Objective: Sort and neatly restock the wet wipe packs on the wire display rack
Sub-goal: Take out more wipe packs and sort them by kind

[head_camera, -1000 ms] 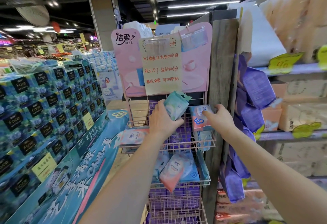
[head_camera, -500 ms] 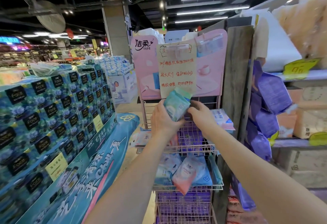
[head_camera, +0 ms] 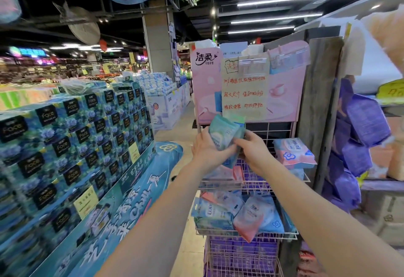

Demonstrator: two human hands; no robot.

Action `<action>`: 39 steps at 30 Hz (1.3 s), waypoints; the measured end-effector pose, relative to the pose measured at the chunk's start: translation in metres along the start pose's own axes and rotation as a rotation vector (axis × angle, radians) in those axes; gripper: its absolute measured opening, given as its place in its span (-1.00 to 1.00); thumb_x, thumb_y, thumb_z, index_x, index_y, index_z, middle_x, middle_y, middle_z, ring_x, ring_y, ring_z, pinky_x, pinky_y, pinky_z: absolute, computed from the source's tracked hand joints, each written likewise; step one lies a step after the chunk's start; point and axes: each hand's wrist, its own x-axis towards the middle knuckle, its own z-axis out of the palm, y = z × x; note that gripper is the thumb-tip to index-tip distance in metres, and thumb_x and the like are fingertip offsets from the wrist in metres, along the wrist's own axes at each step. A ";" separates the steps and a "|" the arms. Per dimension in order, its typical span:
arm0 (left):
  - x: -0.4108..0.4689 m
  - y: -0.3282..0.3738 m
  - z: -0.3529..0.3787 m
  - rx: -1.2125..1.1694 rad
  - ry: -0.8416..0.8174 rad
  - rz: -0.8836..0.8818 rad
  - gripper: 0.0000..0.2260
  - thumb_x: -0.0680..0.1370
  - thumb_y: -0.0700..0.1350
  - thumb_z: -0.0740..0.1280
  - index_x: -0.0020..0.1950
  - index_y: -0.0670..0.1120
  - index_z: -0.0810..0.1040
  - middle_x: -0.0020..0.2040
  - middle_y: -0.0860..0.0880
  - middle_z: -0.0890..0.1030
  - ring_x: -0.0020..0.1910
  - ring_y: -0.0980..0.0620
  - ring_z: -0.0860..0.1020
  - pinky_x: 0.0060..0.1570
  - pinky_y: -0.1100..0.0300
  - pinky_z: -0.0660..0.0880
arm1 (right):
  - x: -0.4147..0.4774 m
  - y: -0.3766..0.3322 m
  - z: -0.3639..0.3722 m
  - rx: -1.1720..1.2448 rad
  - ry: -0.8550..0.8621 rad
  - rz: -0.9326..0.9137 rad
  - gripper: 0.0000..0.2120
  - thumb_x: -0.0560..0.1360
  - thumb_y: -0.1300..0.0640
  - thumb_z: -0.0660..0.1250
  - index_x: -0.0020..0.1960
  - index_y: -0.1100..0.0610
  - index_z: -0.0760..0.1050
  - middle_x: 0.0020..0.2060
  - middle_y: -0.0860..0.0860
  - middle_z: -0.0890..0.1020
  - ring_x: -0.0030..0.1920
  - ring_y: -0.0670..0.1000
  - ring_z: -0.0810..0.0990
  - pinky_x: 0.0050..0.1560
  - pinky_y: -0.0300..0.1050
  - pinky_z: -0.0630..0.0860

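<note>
View: head, the only one we had.
Pack: the teal pack (head_camera: 223, 132) stood upright before the rack (head_camera: 275, 130), above its top basket (head_camera: 220, 181).
Left hand: our left hand (head_camera: 206, 152) curled round its lower left side.
Right hand: our right hand (head_camera: 254, 154) pinched its right edge.
Handling: we judged it light, soft and slick, best gripped across the flat faces.
Others: a pink pack (head_camera: 293, 152) lay in the top basket.

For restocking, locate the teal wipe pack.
Head view, centre: teal wipe pack gripped by left hand and right hand, above the top wire basket, below the handwritten sign.
</note>
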 end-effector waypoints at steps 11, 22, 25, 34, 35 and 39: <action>0.019 -0.026 -0.059 -0.126 -0.166 0.023 -0.51 0.57 -0.21 0.48 0.45 -0.01 0.42 0.19 -0.05 0.61 0.10 -0.02 0.61 -0.03 0.25 0.53 | -0.003 -0.024 -0.006 0.013 0.237 -0.104 -0.85 0.61 0.21 0.32 0.17 0.10 0.55 0.01 0.07 0.70 -0.06 0.03 0.70 -0.13 -0.02 0.65; 0.047 0.006 -0.082 -0.149 -0.389 0.063 -0.47 0.36 -0.30 0.66 0.25 -0.09 0.57 0.16 0.00 0.64 0.23 0.03 0.56 -0.01 0.21 0.57 | -0.002 -0.045 -0.006 -0.205 -0.172 -0.006 -0.82 0.65 0.19 0.27 0.22 0.08 0.55 0.11 0.10 0.72 0.05 0.10 0.73 0.04 0.06 0.65; 0.056 0.015 -0.082 -0.207 -0.390 0.047 -0.47 0.32 -0.31 0.68 0.19 -0.04 0.57 0.13 0.00 0.67 0.20 0.01 0.61 -0.01 0.23 0.66 | 0.003 -0.042 -0.012 -0.097 -0.268 0.052 -0.78 0.66 0.22 0.24 0.27 0.12 0.51 0.12 0.11 0.72 0.11 0.11 0.71 0.02 0.06 0.66; 0.063 0.003 -0.047 -0.041 0.123 -0.264 0.15 0.26 0.33 0.62 0.60 -0.20 0.14 0.52 -0.19 0.37 0.47 -0.21 0.42 0.40 -0.07 0.43 | 0.025 -0.016 -0.013 0.271 -0.096 0.116 -0.79 0.68 0.22 0.20 0.27 0.17 0.51 0.10 0.10 0.71 0.03 0.07 0.71 0.02 0.13 0.63; 0.062 0.000 -0.041 -0.163 0.098 -0.383 0.12 0.26 0.36 0.60 0.57 -0.22 0.22 0.49 -0.20 0.43 0.41 -0.21 0.50 0.37 -0.09 0.49 | 0.026 -0.013 -0.011 0.302 -0.083 0.126 -0.79 0.68 0.22 0.19 0.26 0.17 0.51 0.08 0.10 0.71 0.03 0.08 0.71 0.03 0.14 0.62; 0.055 -0.006 -0.019 -0.823 -0.073 -0.460 -0.27 0.32 0.09 0.66 0.36 -0.22 0.54 0.11 -0.19 0.72 -0.03 -0.19 0.73 -0.04 -0.10 0.70 | 0.030 0.002 0.000 0.374 -0.072 0.179 -0.80 0.68 0.24 0.18 0.25 0.21 0.50 0.14 0.15 0.68 0.09 0.14 0.67 0.06 0.19 0.60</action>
